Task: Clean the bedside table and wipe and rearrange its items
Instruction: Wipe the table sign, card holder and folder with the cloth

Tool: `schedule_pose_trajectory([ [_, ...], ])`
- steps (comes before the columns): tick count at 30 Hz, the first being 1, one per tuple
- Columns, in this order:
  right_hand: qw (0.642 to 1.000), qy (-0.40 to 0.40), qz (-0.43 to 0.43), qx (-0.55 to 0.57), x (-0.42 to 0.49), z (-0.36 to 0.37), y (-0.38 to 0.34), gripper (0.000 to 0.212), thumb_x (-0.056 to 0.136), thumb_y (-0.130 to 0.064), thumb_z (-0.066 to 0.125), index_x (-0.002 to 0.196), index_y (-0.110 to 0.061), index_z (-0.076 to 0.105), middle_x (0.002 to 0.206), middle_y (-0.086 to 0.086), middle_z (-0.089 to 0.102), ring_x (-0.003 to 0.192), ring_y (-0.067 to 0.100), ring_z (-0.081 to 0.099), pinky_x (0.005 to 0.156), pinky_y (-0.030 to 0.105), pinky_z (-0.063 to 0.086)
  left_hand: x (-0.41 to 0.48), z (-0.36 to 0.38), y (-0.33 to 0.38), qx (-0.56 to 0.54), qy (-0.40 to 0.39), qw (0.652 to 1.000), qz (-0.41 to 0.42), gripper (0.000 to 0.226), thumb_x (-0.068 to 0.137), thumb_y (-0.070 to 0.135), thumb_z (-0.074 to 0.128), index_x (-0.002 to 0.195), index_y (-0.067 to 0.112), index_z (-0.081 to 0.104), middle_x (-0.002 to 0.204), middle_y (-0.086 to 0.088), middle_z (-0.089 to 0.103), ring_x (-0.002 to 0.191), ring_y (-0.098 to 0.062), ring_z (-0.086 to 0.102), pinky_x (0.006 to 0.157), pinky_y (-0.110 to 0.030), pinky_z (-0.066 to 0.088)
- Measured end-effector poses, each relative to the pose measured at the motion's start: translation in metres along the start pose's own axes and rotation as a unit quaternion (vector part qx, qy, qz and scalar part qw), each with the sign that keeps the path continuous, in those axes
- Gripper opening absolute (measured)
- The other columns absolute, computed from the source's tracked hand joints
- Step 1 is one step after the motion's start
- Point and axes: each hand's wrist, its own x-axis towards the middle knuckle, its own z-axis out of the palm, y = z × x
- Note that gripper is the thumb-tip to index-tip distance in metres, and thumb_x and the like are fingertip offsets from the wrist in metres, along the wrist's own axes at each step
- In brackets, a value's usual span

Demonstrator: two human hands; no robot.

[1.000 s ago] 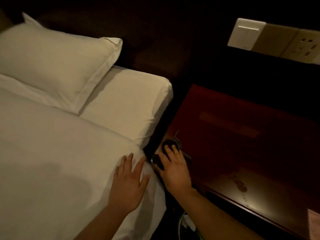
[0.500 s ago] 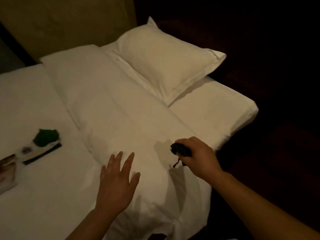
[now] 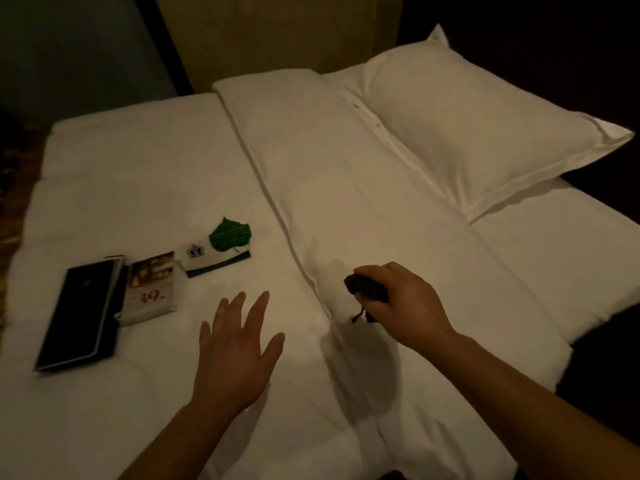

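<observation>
Gripping a dark cloth (image 3: 365, 289), the right hand (image 3: 407, 301) hung over the bed (image 3: 381, 202); the left hand (image 3: 235, 348), fingers spread, hovered near items (image 3: 152, 289) likely parked there for wiping.

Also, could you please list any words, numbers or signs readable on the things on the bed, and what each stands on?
"39", in red and blurred, so uncertain: on the picture brochure.
Crown emblem, wording too small: white card under the green leaf.
Nothing readable on the black folder.
None on the dark object in the right hand.
</observation>
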Motion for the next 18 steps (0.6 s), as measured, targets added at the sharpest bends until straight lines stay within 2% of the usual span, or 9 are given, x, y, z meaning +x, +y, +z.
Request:
schedule_pose_trajectory([
  [2,1.000,-0.011,-0.003,0.004,0.014,0.008,-0.018,0.039,0.087,-0.038,0.063,0.126,-0.038,0.058,0.100,-0.008,0.061,0.089,0.014,0.058,0.070,0.026,0.043,0.005,-0.011,-0.018,-0.018,0.008,1.000,-0.007,0.070,0.096,0.056,0.043,0.158,0.035,0.017,0.165,-0.009,0.021,0.153,-0.030,0.014,0.122,-0.051,0.018],
  [4,1.000,-0.020,-0.009,0.008,0.027,0.019,-0.035,0.039,0.088,-0.037,0.063,0.126,-0.038,0.058,0.100,-0.008,0.061,0.089,0.013,0.058,0.069,0.023,0.042,0.011,-0.020,-0.037,-0.045,0.008,0.999,-0.026,0.068,0.096,0.048,0.052,0.157,0.031,0.025,0.160,-0.009,0.032,0.146,-0.029,0.031,0.117,-0.045,0.029],
  [6,1.000,-0.024,-0.010,0.017,0.040,0.033,-0.055,0.040,0.088,-0.039,0.063,0.128,-0.039,0.057,0.099,-0.010,0.060,0.088,0.010,0.057,0.067,0.017,0.039,0.017,-0.028,-0.061,-0.080,0.004,0.995,-0.056,0.062,0.096,0.041,0.056,0.152,0.030,0.035,0.150,-0.005,0.044,0.128,-0.027,0.051,0.106,-0.040,0.042],
  [8,0.999,-0.031,-0.005,0.029,0.052,0.049,-0.075,0.042,0.088,-0.041,0.062,0.130,-0.040,0.055,0.102,-0.010,0.061,0.090,0.010,0.059,0.071,0.019,0.043,0.022,-0.034,-0.087,-0.099,-0.005,0.991,-0.088,0.051,0.096,0.040,0.056,0.145,0.032,0.046,0.142,0.001,0.051,0.112,-0.023,0.060,0.098,-0.037,0.047],
  [10,0.998,-0.041,0.001,0.044,0.062,0.067,-0.095,0.043,0.087,-0.044,0.062,0.129,-0.042,0.055,0.108,-0.009,0.064,0.096,0.012,0.061,0.078,0.026,0.048,0.027,-0.039,-0.116,-0.116,-0.010,0.987,-0.108,0.041,0.096,0.037,0.057,0.137,0.032,0.055,0.134,0.003,0.057,0.107,-0.019,0.060,0.094,-0.031,0.046],
  [12,0.997,-0.052,0.005,0.055,0.072,0.084,-0.111,0.044,0.085,-0.046,0.063,0.127,-0.045,0.056,0.110,-0.009,0.066,0.093,0.010,0.061,0.075,0.024,0.046,0.033,-0.043,-0.142,-0.145,-0.006,0.982,-0.125,0.036,0.095,0.033,0.060,0.131,0.031,0.059,0.126,0.002,0.062,0.102,-0.012,0.058,0.089,-0.027,0.045],
  [15,0.996,-0.074,0.014,0.041,0.089,0.107,-0.132,0.041,0.083,-0.051,0.059,0.124,-0.048,0.055,0.098,-0.014,0.067,0.078,0.006,0.060,0.065,0.022,0.044,0.050,-0.047,-0.172,-0.186,-0.002,0.970,-0.153,0.034,0.094,0.030,0.063,0.128,0.027,0.062,0.120,0.000,0.065,0.096,-0.010,0.055,0.087,-0.027,0.044],
  [18,0.994,-0.074,0.037,0.077,0.109,0.125,-0.147,0.031,0.081,-0.051,0.059,0.111,-0.051,0.057,0.082,-0.021,0.068,0.069,-0.002,0.062,0.059,0.017,0.047,0.082,-0.044,-0.188,-0.234,0.004,0.956,-0.174,0.038,0.094,0.028,0.064,0.132,0.022,0.059,0.113,0.000,0.063,0.095,-0.013,0.054,0.085,-0.026,0.041],
])
